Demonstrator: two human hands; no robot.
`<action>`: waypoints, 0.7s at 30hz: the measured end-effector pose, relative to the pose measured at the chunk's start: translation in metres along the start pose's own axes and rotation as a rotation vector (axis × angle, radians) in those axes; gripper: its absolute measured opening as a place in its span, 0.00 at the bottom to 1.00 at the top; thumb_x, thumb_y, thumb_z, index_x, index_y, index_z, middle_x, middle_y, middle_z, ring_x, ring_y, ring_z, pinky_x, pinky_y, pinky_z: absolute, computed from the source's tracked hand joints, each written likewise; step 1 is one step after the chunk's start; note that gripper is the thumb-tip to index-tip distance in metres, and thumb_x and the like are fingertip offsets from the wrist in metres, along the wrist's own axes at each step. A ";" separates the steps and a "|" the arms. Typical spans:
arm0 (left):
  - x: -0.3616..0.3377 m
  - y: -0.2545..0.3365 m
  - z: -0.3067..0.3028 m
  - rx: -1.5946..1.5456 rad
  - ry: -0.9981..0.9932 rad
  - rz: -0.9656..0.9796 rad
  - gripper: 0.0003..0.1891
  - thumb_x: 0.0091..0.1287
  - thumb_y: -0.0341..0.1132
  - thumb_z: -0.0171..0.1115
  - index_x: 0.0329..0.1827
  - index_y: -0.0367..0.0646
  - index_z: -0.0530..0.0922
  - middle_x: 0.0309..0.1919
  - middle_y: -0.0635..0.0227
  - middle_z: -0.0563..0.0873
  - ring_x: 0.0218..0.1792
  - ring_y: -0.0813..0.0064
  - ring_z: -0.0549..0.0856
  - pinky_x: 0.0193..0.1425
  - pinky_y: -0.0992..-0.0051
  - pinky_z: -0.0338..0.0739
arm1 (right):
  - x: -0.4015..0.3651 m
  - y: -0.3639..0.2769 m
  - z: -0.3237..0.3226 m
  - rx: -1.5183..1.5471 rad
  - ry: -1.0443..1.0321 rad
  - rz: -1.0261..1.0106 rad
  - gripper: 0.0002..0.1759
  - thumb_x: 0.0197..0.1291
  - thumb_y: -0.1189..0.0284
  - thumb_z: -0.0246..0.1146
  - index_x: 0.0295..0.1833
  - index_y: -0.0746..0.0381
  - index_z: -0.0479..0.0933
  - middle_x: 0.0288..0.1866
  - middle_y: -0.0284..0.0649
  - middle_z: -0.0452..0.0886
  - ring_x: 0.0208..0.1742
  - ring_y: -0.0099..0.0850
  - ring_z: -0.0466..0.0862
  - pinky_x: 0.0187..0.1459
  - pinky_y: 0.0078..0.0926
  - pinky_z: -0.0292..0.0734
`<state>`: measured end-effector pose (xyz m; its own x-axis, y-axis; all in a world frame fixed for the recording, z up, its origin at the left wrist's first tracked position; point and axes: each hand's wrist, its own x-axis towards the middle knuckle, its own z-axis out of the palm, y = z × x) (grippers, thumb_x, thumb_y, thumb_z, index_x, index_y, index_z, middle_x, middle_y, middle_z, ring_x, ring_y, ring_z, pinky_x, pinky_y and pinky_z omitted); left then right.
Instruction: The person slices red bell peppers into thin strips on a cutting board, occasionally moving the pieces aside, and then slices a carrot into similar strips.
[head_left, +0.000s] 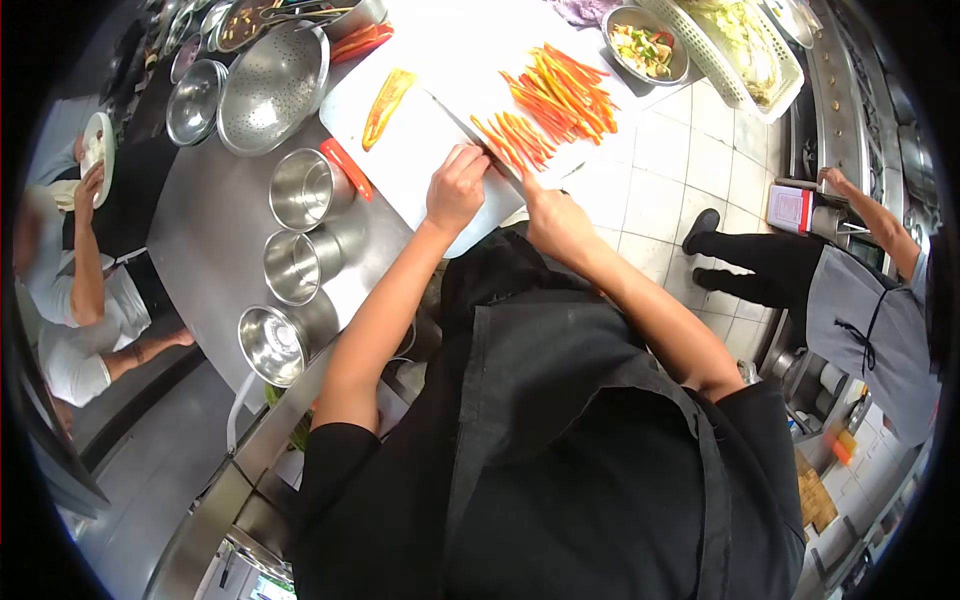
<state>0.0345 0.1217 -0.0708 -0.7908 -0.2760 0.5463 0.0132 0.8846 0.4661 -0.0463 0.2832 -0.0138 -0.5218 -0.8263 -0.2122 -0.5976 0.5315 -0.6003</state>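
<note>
A knife (456,121) points away from me over the white cutting board (440,60), with my right hand (556,222) closed at its near end. Against the blade's left side, my left hand (457,188) is curled with fingers pressed together; what they hold is hidden. Pepper strips (522,140), red and orange, lie just right of the blade. Beyond them spreads a larger pile of cut pepper strips (568,95). Left of the knife rests an orange-yellow pepper piece (388,108). A red pepper piece (346,170) lies by the board's left edge.
Several steel bowls (301,190) and a colander (273,88) stand on the left counter. A bowl of chopped vegetables (643,50) and a basket of leafy greens (745,60) are at the far right. One person (855,310) stands right; another person (85,290), left, holds a plate.
</note>
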 end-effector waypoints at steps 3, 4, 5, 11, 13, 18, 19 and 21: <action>0.003 0.004 -0.001 0.002 0.022 0.006 0.08 0.49 0.17 0.57 0.31 0.34 0.79 0.35 0.60 0.82 0.41 0.60 0.82 0.43 0.67 0.80 | 0.026 0.004 -0.013 0.014 -0.071 -0.050 0.18 0.52 0.81 0.55 0.50 0.71 0.65 0.27 0.62 0.79 0.32 0.58 0.81 0.36 0.53 0.75; 0.008 0.002 0.002 0.005 0.030 0.025 0.08 0.49 0.17 0.57 0.31 0.34 0.79 0.35 0.60 0.82 0.41 0.60 0.82 0.43 0.67 0.80 | 0.030 0.003 -0.032 0.008 -0.154 -0.033 0.19 0.55 0.78 0.56 0.53 0.70 0.66 0.29 0.62 0.79 0.35 0.58 0.81 0.39 0.52 0.76; 0.009 0.002 0.006 -0.039 -0.048 -0.011 0.07 0.49 0.18 0.56 0.31 0.35 0.79 0.35 0.60 0.81 0.41 0.60 0.82 0.43 0.67 0.79 | 0.030 0.004 -0.052 0.001 -0.138 -0.037 0.19 0.55 0.78 0.56 0.53 0.70 0.66 0.29 0.62 0.79 0.35 0.58 0.81 0.39 0.52 0.76; 0.058 0.019 0.051 -0.098 -0.016 -0.021 0.10 0.51 0.18 0.55 0.35 0.37 0.77 0.33 0.61 0.79 0.41 0.59 0.81 0.43 0.65 0.78 | 0.033 0.056 -0.112 0.153 0.073 -0.049 0.19 0.57 0.76 0.58 0.54 0.66 0.67 0.35 0.63 0.79 0.40 0.58 0.80 0.42 0.50 0.74; 0.068 0.024 0.055 -0.088 -0.024 -0.134 0.09 0.51 0.18 0.54 0.34 0.36 0.77 0.34 0.61 0.80 0.41 0.58 0.80 0.43 0.64 0.77 | 0.034 0.052 -0.128 0.032 0.072 -0.021 0.19 0.56 0.76 0.58 0.54 0.66 0.68 0.34 0.62 0.79 0.38 0.58 0.80 0.40 0.50 0.75; 0.101 0.076 -0.002 -0.087 0.128 -0.103 0.12 0.57 0.21 0.57 0.44 0.35 0.80 0.44 0.56 0.83 0.50 0.59 0.81 0.55 0.63 0.77 | 0.032 0.068 -0.119 -0.146 0.225 -0.040 0.20 0.50 0.76 0.63 0.50 0.61 0.69 0.38 0.52 0.77 0.37 0.52 0.81 0.37 0.46 0.77; 0.111 0.082 -0.008 -0.055 -0.018 -0.031 0.12 0.57 0.22 0.58 0.44 0.35 0.80 0.45 0.56 0.84 0.51 0.58 0.81 0.58 0.62 0.75 | 0.032 0.070 -0.117 -0.134 0.215 -0.065 0.20 0.50 0.76 0.63 0.50 0.61 0.69 0.38 0.52 0.77 0.37 0.52 0.81 0.37 0.46 0.77; 0.110 0.075 -0.001 -0.037 -0.305 -0.020 0.14 0.59 0.28 0.60 0.48 0.35 0.79 0.49 0.56 0.83 0.54 0.57 0.80 0.65 0.60 0.69 | 0.036 0.072 -0.110 -0.056 0.248 -0.151 0.19 0.48 0.77 0.64 0.47 0.61 0.68 0.38 0.52 0.77 0.36 0.53 0.81 0.37 0.47 0.77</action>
<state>-0.0507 0.1571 0.0252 -0.9381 -0.1626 0.3057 0.0139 0.8645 0.5024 -0.1752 0.3125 0.0202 -0.5528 -0.8299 0.0752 -0.7090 0.4210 -0.5658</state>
